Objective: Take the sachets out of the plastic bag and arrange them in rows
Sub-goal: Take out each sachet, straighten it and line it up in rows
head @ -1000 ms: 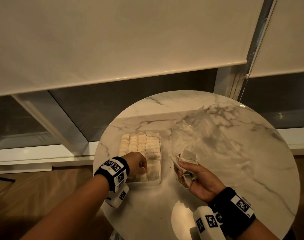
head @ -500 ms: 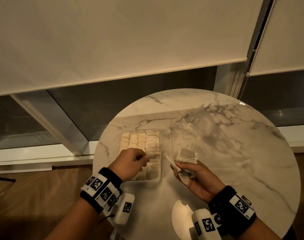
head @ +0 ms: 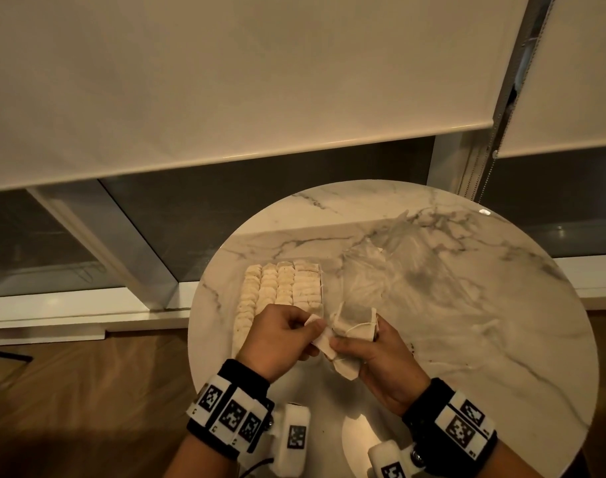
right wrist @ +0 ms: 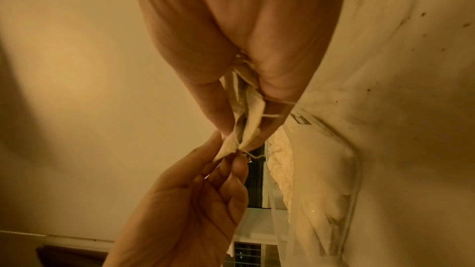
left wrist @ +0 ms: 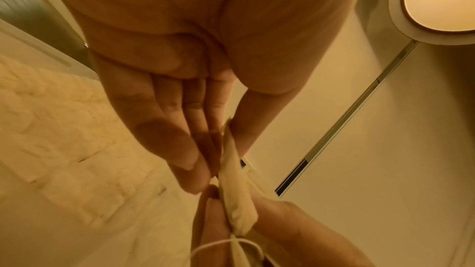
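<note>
Sachets (head: pixel 355 322): a small bunch with white strings, held above the near part of the desk (head: pixel 501 322), between the two hands. Right hand (head: pixel 380 360) grips the bunch, thumb and fingers curled round it. Left hand (head: pixel 280 339) pinches the corner of one sachet (head: pixel 317 322) at the bunch's left edge; thumb against fingertips in the left wrist view. Arranged sachets (head: pixel 280 288) lie in four rows in a shallow white tray (head: pixel 324 288), just beyond the left hand. Clear plastic bag (head: pixel 398 257) lies crumpled on the marble desk, right of the tray. Wristbands carry square black-and-white markers; no legible writing. Roller blinds (head: pixel 225 81) hang at far side.
</note>
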`<state>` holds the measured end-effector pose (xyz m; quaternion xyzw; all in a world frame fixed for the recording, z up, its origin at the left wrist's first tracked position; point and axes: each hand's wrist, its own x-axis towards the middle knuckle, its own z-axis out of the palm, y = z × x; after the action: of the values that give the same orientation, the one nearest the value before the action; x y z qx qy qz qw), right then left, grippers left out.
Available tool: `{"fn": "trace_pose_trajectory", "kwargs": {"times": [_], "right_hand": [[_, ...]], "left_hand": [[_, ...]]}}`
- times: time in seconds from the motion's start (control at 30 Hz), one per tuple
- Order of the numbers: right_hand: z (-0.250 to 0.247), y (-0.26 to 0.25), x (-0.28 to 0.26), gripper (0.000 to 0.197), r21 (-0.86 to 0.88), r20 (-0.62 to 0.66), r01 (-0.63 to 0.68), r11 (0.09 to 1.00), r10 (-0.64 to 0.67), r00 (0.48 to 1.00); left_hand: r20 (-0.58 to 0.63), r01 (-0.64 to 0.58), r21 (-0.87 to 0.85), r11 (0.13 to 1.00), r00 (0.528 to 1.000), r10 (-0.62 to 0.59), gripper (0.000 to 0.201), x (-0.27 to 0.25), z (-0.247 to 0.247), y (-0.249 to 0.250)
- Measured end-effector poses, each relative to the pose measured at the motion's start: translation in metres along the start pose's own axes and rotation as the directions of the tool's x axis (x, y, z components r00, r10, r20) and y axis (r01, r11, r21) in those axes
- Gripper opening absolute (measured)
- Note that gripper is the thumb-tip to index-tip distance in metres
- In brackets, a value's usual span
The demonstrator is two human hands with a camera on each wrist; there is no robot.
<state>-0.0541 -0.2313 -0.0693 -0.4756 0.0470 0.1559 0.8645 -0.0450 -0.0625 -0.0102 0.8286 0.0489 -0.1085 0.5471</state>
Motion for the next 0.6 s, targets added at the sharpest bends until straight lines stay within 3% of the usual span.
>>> {"fn": "trace_pose_trajectory", "kwargs": {"times": [0.2, 0.4, 0.6], "right_hand": [[0.007, -0.003, -0.003, 0.047, 0.040, 0.022, -0.031, 0.999, 0.030, 0.999], [-0.001, -0.004, 0.000, 0.034, 0.182, -0.087, -0.080, 0.980, 0.097, 0.991], [-0.001, -0.008, -0.001, 0.027, 0.221, -0.067, -0.096, 0.971, 0.113, 0.991]], "left_hand": [[0.030, -0.038, 0.054, 0.998, 0.999, 0.037, 0.012, -0.001, -0.014, 0.001], [0.011, -0.097, 0.302, 0.948, 0.995, 0.099, 0.011, 0.014, -0.059, -0.004], [0.113, -0.064, 0.703, 0.709, 0.993, -0.022, 0.007, 0.051, -0.111, -0.031]]}}
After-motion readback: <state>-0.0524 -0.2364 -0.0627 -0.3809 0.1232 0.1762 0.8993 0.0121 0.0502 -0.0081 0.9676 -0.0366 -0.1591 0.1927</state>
